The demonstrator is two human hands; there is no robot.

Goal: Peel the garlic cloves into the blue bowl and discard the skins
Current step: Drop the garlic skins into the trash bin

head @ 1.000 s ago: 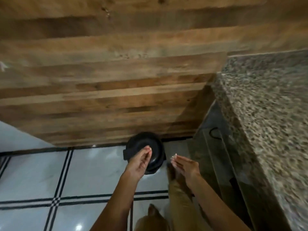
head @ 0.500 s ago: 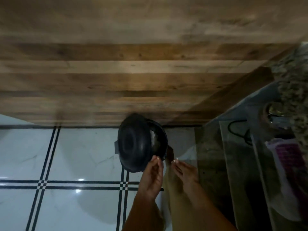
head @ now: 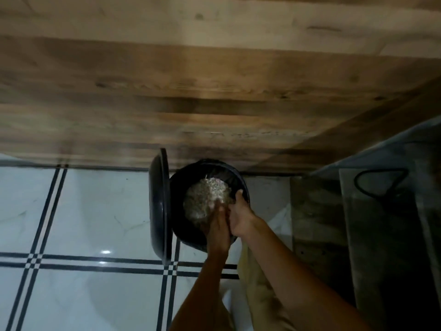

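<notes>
Black lid (head: pixel 158 206) now stands upright, bin (head: pixel 177 194) uncovered.

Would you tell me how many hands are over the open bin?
2. The left hand is over the bin, at its near side; the right hand beside it, by the right rim. None seems hidden.

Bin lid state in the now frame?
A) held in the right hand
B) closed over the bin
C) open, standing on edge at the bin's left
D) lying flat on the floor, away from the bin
C: the lid stands on edge against the left side of the black bin, whose opening shows pale scraps.
</notes>
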